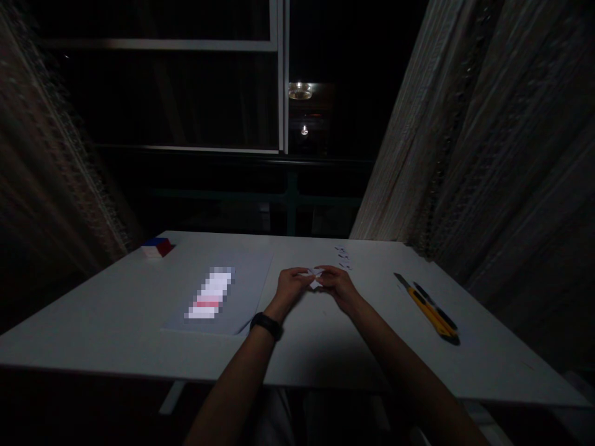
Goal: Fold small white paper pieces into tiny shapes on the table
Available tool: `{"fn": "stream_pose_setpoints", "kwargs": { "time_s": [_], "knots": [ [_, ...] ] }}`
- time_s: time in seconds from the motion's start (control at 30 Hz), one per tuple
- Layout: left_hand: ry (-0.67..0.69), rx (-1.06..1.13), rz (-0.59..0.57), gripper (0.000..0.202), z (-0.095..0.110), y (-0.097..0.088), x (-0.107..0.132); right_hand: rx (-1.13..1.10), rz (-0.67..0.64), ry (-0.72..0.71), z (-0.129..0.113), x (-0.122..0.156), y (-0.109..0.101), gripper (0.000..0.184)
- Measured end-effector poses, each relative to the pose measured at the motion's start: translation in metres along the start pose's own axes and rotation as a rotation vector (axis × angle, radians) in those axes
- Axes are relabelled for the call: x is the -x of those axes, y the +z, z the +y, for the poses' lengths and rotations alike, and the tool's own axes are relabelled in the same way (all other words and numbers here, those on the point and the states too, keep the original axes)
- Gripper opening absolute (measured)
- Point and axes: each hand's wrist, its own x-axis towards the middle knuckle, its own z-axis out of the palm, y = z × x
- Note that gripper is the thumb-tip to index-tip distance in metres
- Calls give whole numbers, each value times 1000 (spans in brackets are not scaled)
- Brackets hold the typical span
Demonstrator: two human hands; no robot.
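Observation:
My left hand [292, 286] and my right hand [338, 286] meet above the middle of the white table [116, 322]. Both pinch a small folded piece of white paper [315, 277] between their fingertips, holding it just above the tabletop. A black band [266, 324] sits on my left wrist. The light is dim, so the paper's exact shape is hard to make out.
A large sheet of paper [242, 279] with a blurred patch lies left of my hands. Several small paper bits [344, 257] lie behind them. A yellow utility knife [425, 306] and a dark pen [437, 306] rest at right. A coloured cube [157, 246] sits far left. Curtains hang on both sides.

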Motion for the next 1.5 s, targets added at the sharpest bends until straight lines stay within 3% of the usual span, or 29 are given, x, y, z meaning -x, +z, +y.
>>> {"fn": "stream_pose_setpoints", "kwargs": {
  "time_s": [0.37, 0.7, 1.03, 1.5],
  "knots": [
    [10, -6, -5, 32, 4, 1, 3, -35, -90, 6, 0, 0, -2, 36],
    [-61, 9, -41, 42, 3, 0, 2, -33, -33, 21, 1, -1, 0, 37],
    [-53, 23, -33, 32, 3, -3, 3, -11, -72, 3, 1, 2, 1, 41],
    [-38, 34, -42, 24, 4, -2, 4, 21, -81, 15, 4, -1, -2, 32]
  ]
}}
